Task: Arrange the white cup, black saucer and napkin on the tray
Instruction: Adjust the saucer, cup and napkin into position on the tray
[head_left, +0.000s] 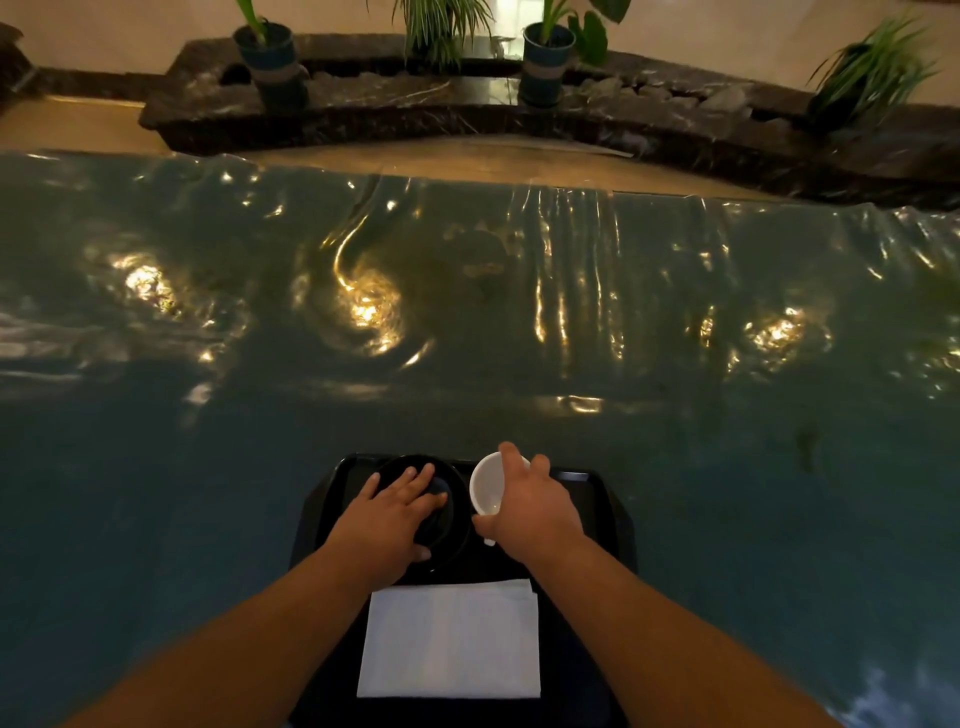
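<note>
fingers (415, 475) of left hand (387, 519) spread flat and pressed on black saucer (457, 499), not curled round anything, steadying it on tray (597, 483); right hand (535, 506) wrapped round white cup (485, 488), thumb at near side by the handle, other fingers over the far rim, cup tilted with its mouth turned toward the saucer and its inside showing bare. cup held just beside the saucer's right edge, whether resting on the tray or lifted clear cannot be told. napkin (451, 642) folded into a flat white rectangle, lying on the near part of the tray between the two forearms, near edge apparently close to the tray's near rim. tray set on table covered by glossy wrinkled plastic sheet (467, 312); potted plants (545, 57) on dark stone ledge (363, 98) well beyond.

step in hand, by judgement: seating the cup upright in the saucer's central well. best done by keeping the flat palm down until the cup is level, sliding the left fingers off the well to free the landing spot, righting the cup before lowering, setting the base down square, turning the handle to one side. risk: chinking the rim on the saucer edge, or nudging the saucer across the smooth tray.

no brand, label or writing legible on cup, saucer, napkin or tray
</note>
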